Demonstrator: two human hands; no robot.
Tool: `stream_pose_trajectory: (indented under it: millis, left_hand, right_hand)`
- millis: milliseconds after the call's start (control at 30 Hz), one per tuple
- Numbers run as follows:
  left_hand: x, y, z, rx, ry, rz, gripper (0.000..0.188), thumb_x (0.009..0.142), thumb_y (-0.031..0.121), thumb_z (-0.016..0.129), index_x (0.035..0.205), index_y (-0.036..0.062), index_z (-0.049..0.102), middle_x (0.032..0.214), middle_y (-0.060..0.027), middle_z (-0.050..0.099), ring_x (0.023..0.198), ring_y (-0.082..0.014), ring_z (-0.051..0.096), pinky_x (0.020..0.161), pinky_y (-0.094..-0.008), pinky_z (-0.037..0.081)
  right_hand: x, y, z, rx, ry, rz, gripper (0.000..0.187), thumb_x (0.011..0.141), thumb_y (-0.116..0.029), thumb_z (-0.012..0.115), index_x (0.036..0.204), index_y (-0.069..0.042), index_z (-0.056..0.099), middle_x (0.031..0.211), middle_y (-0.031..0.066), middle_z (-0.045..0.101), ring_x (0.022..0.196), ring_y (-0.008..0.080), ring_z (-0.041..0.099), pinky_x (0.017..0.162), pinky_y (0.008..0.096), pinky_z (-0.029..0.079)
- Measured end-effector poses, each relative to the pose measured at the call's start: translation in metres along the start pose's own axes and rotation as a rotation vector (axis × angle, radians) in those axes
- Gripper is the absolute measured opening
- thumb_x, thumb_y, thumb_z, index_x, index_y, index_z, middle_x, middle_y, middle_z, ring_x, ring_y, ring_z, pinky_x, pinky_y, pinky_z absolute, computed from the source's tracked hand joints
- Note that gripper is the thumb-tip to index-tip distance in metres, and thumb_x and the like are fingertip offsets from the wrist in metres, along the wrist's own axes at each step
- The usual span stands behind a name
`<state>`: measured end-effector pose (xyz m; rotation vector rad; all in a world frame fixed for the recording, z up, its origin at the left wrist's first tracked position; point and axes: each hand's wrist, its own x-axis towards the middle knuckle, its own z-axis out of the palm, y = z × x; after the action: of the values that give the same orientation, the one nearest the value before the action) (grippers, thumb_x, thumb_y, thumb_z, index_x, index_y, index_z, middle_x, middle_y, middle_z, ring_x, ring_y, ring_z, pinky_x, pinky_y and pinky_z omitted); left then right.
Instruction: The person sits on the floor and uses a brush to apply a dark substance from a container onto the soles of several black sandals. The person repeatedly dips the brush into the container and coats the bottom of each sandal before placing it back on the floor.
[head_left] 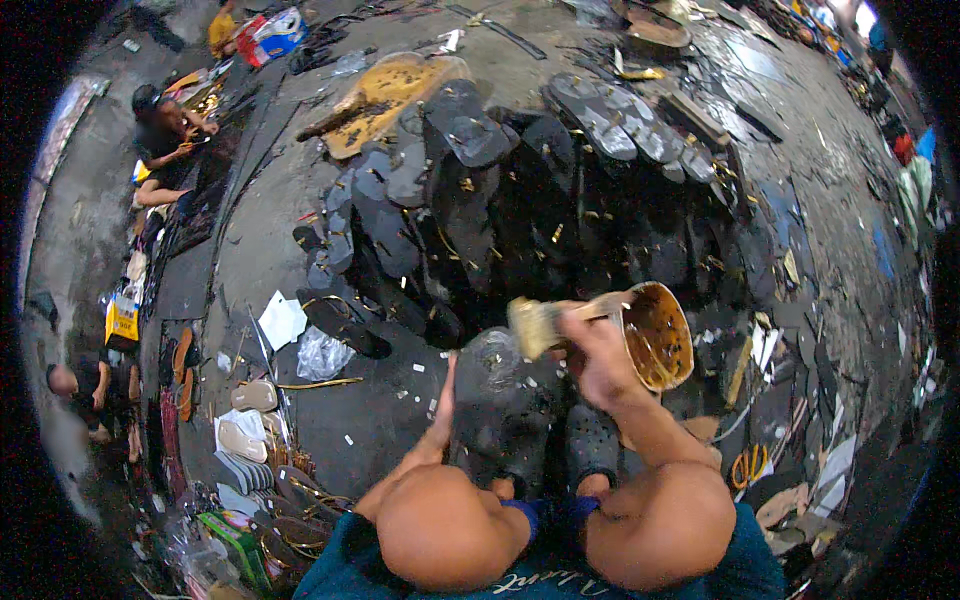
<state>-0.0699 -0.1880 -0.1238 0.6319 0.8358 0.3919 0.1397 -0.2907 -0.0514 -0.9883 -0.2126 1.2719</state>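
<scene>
My right hand (598,365) is closed around a wide brush, whose pale bristles (536,327) point left. Right beside that hand is a tilted tub (688,345) with brown, glue-like smears inside; whether the fingers also grip it, I cannot tell. My left hand (444,405) is seen edge-on, its fingers stretched forward over the dark floor and holding nothing visible. Beyond both hands spreads a heap of dark shoe soles (465,190), several with small yellowish bits on them. A clear plastic piece (493,360) lies between my hands.
Crumpled clear plastic (325,355) and white paper (283,320) lie to the left, near finished-looking sandals (243,440). A smeared yellow board (390,100) is behind the soles. Yellow-handled scissors (748,467) lie at right. At far left a person (165,140) sits working.
</scene>
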Motion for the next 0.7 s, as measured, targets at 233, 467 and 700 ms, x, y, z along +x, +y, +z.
stream_pose_trajectory:
  millis: [233, 467, 700]
  left_hand:
    - [-0.023, 0.027, 0.023, 0.017, 0.153, 0.278, 0.067, 0.093, 0.062, 0.043, 0.121, 0.0027, 0.058, 0.107, -0.0097, 0.066, 0.096, -0.0234, 0.064, 0.101, -0.0366, 0.041]
    - [0.024, 0.067, 0.069, -0.489, -0.354, 0.226, 0.081, 0.085, 0.072, 0.048, 0.122, 0.0010, 0.058, 0.112, -0.0120, 0.065, 0.101, -0.0277, 0.064, 0.109, -0.0388, 0.037]
    - [0.022, 0.063, 0.104, -0.662, -0.326, -0.003, 0.072, 0.089, 0.067, 0.046, 0.113, -0.0007, 0.058, 0.107, -0.0127, 0.066, 0.093, -0.0223, 0.065, 0.079, -0.0339, 0.054]
  right_hand:
    - [0.007, -0.017, 0.010, -0.351, 0.077, -0.167, 0.026, 0.092, -0.021, 0.066, 0.111, -0.003, 0.064, 0.102, 0.0066, 0.068, 0.092, 0.0156, 0.064, 0.083, 0.0314, 0.051]
    - [0.036, -0.031, 0.016, -0.801, 0.171, -0.590, 0.016, 0.088, -0.016, 0.069, 0.094, -0.001, 0.066, 0.086, 0.0068, 0.070, 0.079, 0.0162, 0.065, 0.073, 0.0316, 0.052]
    - [0.007, -0.056, 0.049, -0.517, 0.012, -0.430, 0.020, 0.086, -0.014, 0.071, 0.099, -0.001, 0.065, 0.099, 0.0085, 0.068, 0.093, 0.0157, 0.062, 0.083, 0.0332, 0.050]
